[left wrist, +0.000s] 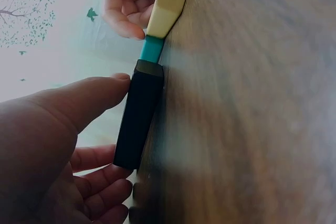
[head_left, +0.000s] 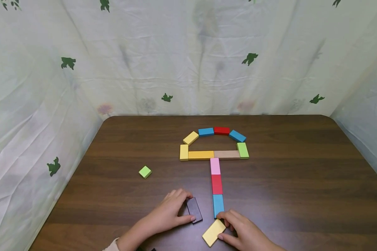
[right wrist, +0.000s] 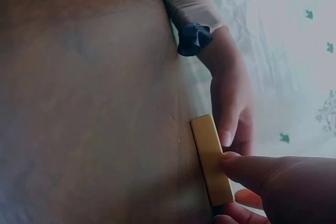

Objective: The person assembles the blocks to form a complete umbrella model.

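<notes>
Between thumb and fingers my left hand (head_left: 168, 214) pinches a dark grey block (head_left: 194, 210) by its two ends, low at the tabletop; the left wrist view shows the same dark block (left wrist: 139, 114) on edge. My right hand (head_left: 245, 230) pinches a pale yellow block (head_left: 214, 232), tilted askew just below a blue block (head_left: 218, 205). That blue block ends a straight column with a red block (head_left: 217, 184) and a pink block (head_left: 215, 166) above it. In the right wrist view the yellow block (right wrist: 211, 156) lies near the table surface under the thumb.
Beyond the column, several coloured blocks form a dome outline, with an orange block (head_left: 201, 155) and a beige block (head_left: 227, 154) as its base. A lone green block (head_left: 145, 172) lies to the left. The brown table (head_left: 286, 181) meets a white leaf-patterned curtain (head_left: 176, 69) at the back.
</notes>
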{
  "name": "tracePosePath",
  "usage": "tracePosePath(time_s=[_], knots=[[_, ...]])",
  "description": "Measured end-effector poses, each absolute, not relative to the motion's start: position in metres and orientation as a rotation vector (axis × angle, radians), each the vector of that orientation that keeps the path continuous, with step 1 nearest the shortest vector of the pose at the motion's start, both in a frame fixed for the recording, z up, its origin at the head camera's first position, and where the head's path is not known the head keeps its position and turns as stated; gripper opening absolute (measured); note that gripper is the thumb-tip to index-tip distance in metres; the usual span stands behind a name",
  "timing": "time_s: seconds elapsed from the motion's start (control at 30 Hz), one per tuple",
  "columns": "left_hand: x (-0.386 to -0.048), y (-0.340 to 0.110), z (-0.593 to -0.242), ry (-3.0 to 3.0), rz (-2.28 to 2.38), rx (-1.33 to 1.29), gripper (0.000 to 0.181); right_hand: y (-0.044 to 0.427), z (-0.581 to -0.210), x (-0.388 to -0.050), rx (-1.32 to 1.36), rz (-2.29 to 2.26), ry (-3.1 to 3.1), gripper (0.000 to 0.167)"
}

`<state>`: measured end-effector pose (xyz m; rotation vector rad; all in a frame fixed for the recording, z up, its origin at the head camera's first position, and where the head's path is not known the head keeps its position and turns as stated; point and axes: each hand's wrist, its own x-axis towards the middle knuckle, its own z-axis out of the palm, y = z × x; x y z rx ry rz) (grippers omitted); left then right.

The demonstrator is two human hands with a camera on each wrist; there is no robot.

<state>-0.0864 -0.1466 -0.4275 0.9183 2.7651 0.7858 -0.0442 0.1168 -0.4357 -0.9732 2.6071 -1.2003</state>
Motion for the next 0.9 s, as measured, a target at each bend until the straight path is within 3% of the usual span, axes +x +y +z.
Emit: tracePosePath(time_s=[0.43,0.9], knots=[[-0.0833,-0.1431,-0.4274,2.755,0.771,0.967,0.050,0.1145,-0.4371,-0.0438,-0.947,-1.187,2.655,0.033],[-0.0825,-0.1427,-0.4274,2.766,0.770,0.977,0.050,0.1139,-0.4410,-0.0454,-0.912,-1.021,2.850,0.051]])
